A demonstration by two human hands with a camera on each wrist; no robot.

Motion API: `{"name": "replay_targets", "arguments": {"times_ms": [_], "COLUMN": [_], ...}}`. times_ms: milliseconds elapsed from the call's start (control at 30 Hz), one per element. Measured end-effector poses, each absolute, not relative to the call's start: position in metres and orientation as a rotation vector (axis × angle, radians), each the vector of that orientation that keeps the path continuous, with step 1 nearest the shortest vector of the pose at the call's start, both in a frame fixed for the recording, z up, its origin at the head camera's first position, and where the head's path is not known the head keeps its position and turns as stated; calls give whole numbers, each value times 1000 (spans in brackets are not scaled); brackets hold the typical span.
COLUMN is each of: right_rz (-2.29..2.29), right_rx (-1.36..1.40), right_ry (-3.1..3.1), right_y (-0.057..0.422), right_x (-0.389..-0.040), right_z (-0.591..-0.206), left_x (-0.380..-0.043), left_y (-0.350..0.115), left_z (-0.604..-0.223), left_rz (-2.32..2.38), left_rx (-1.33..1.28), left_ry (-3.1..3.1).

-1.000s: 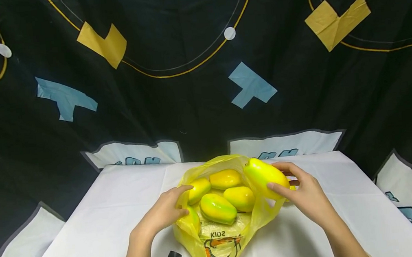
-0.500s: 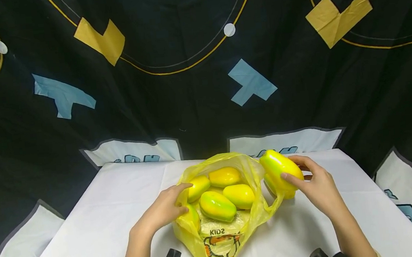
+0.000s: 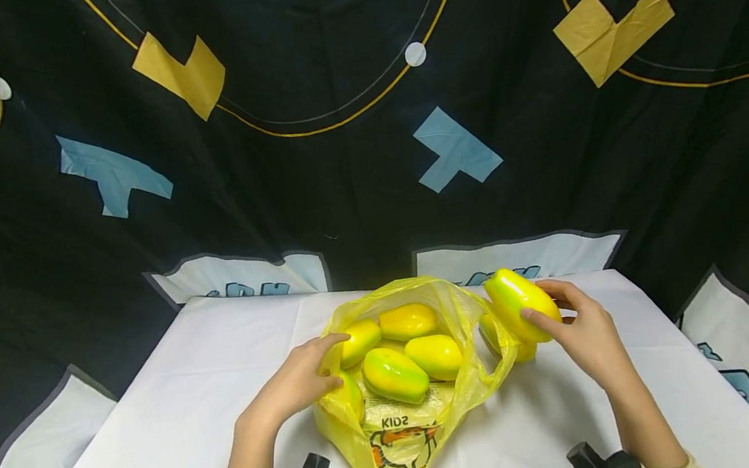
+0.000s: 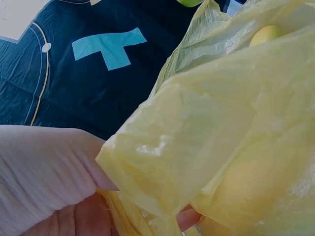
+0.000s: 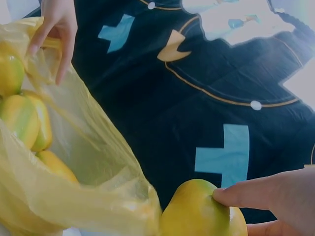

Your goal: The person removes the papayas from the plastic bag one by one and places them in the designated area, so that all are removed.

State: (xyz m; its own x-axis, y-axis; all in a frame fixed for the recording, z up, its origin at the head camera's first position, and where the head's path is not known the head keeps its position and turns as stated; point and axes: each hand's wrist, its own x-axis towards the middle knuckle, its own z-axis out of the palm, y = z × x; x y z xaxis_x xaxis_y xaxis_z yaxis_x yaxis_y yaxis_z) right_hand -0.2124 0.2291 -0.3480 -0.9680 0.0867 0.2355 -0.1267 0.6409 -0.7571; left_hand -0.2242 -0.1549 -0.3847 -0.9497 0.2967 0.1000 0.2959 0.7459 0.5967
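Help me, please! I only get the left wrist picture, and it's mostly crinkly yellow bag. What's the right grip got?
Observer: The right grip is holding a yellow-green fruit.
Operator: Ooh! How many fruits are inside the bag?
Observer: At least five loose fruits show inside the yellow bag in the head view; more could be hidden underneath.
Operator: Is there a picture on the bag?
Observer: Yes, an orange-and-black drawing on the side nearest the person.

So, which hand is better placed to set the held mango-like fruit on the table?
Probably the right hand: it grips the mango-like fruit outside the yellow plastic bag, while the left hand is holding that bag.
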Motion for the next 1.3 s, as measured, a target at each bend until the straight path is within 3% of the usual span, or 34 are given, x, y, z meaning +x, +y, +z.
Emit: {"name": "replay_targets", "arguments": {"times_ms": [700, 1300], "right_rz": [1241, 1180], "right_rx": [-292, -333], "right_ry": [-2681, -2749], "right_y": [254, 279], "right_x": [-241, -256], "right_z": [-379, -406], "left_x": [-224, -224], "left_y": [-154, -153], "left_z": [-384, -384], "left_rz": [997, 988], "left_rx": [482, 487], "left_ry": [2924, 2931]}}
